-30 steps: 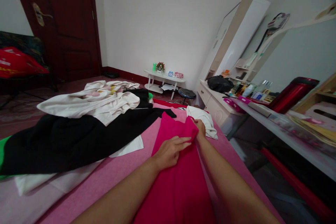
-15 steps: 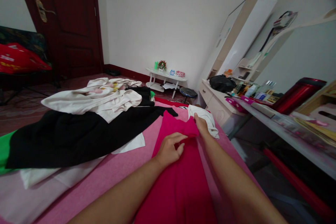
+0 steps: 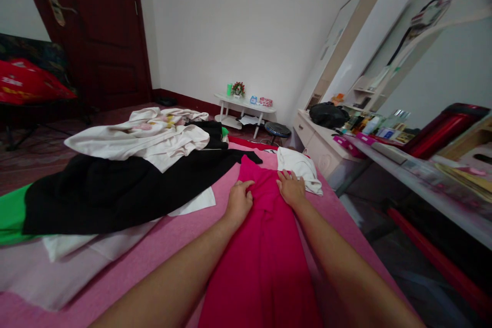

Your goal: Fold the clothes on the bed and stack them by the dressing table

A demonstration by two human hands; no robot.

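Note:
A long hot-pink garment (image 3: 261, 261), which looks like trousers, lies stretched toward me on the pink bed cover (image 3: 192, 246). At its far left edge my left hand (image 3: 239, 202) has its fingers curled, with thumb and forefinger pinching the cloth. My right hand (image 3: 292, 189) rests on the far right edge, fingers spread over the fabric. Small creases run across the cloth between the hands. Just beyond my right hand is a crumpled white cloth (image 3: 298, 164).
Left of the pink garment, a black garment (image 3: 115, 195) lies over white and green cloth (image 3: 15, 215), and a printed white garment (image 3: 142, 136) is heaped behind. On the right stand a cluttered desk (image 3: 407, 179) and a white dresser (image 3: 313, 136). A low white table (image 3: 246, 104) is by the wall.
My left hand has moved left to the garment's edge. My right hand has gone from gripping the top edge to lying spread on it. The folded-up top part now lies flatter.

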